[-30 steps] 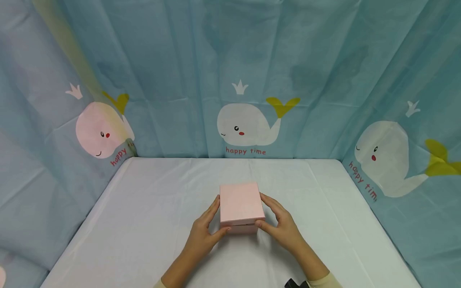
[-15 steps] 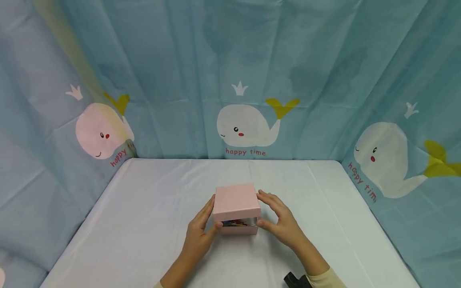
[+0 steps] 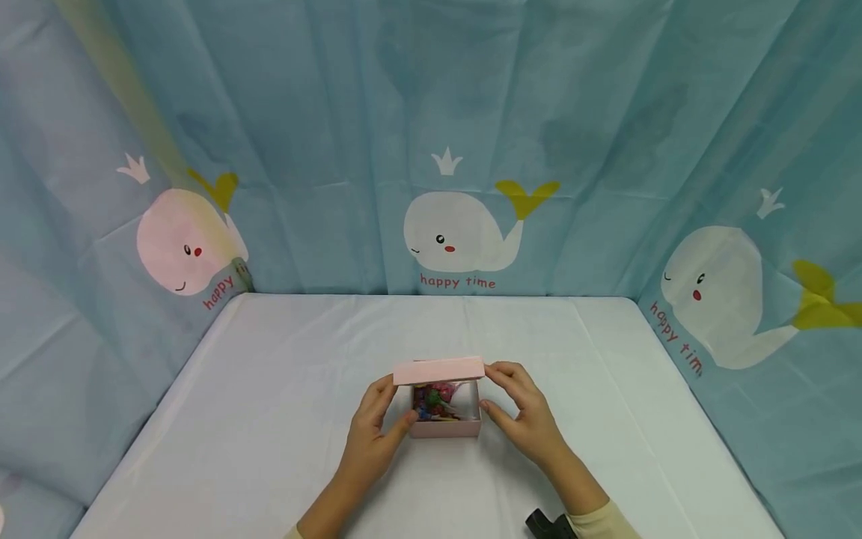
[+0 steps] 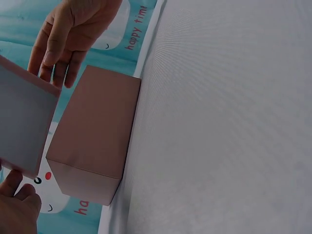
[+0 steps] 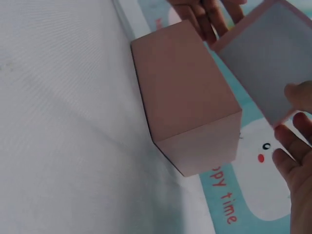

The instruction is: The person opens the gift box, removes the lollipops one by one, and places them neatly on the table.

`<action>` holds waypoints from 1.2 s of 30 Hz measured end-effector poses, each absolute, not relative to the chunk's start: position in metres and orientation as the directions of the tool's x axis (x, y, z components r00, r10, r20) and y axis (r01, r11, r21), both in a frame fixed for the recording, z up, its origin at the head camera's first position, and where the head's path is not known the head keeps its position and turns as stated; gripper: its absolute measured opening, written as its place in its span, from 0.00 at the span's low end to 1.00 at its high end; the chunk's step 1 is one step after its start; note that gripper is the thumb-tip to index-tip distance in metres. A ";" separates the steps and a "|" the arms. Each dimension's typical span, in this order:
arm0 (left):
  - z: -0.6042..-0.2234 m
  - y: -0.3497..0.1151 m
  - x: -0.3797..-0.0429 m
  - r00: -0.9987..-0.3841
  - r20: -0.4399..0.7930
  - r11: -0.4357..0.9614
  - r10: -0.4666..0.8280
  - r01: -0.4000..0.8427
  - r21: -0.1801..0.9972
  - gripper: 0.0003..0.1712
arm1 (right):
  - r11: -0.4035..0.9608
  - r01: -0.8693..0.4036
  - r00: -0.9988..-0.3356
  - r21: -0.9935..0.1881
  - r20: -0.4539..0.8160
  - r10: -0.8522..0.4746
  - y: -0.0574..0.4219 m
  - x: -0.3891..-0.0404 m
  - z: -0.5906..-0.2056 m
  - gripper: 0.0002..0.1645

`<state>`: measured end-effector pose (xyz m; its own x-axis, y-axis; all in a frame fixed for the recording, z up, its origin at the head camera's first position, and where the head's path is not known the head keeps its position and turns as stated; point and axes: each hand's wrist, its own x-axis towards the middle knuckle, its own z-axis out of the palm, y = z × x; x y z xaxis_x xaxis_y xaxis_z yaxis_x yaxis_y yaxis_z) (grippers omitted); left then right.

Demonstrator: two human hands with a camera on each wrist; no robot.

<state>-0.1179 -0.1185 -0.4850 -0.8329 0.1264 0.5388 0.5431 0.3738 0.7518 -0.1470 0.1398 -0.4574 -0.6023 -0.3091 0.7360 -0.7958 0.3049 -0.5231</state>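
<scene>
A pink square box (image 3: 446, 429) stands on the table with its pink lid (image 3: 439, 370) raised and tilted above it. My left hand (image 3: 373, 434) holds the lid's left side, and my right hand (image 3: 528, 423) grips its right side. The gap beneath the lid reveals small colourful items (image 3: 436, 400) in the box, some red, green and blue; their kind is unclear. In the left wrist view the lid (image 4: 22, 117) shows its pale inside, apart from the box (image 4: 95, 122). From the right wrist, my right hand (image 5: 300, 156) has its thumb and fingers at the lid's edge.
The white cloth-covered table (image 3: 303, 359) spreads around the box. Behind it and at both sides hang blue curtains (image 3: 323, 150) printed with whales. A black object (image 3: 548, 524) sits at the right wrist.
The lid has lifted off the box and tipped up, its near edge rising, so the colourful contents now show. Both hands moved slightly left with it.
</scene>
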 end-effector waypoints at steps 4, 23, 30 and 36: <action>-0.476 -0.117 -0.113 -0.854 0.508 0.409 0.116 0.507 0.759 0.36 | 0.290 -0.804 -0.593 -0.519 0.734 -0.331 0.139 -0.148 -0.457 0.40; -0.504 -0.129 -0.129 -0.843 0.526 0.480 0.110 0.509 0.715 0.40 | 0.349 -0.744 -0.667 -0.570 0.663 -0.340 0.144 -0.162 -0.493 0.42; -0.496 -0.136 -0.131 -0.833 0.533 0.468 0.149 0.534 0.704 0.39 | 0.329 -0.753 -0.657 -0.570 0.684 -0.318 0.142 -0.161 -0.486 0.40; -0.487 -0.143 -0.133 -0.814 0.557 0.439 0.165 0.567 0.697 0.40 | 0.301 -0.761 -0.649 -0.575 0.691 -0.319 0.131 -0.152 -0.462 0.37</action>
<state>-0.1330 -0.1429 -0.4873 -0.8137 0.1649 0.5574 0.5666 0.4394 0.6971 -0.1516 0.1307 -0.4616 -0.6488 -0.3194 0.6907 -0.7606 0.3006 -0.5754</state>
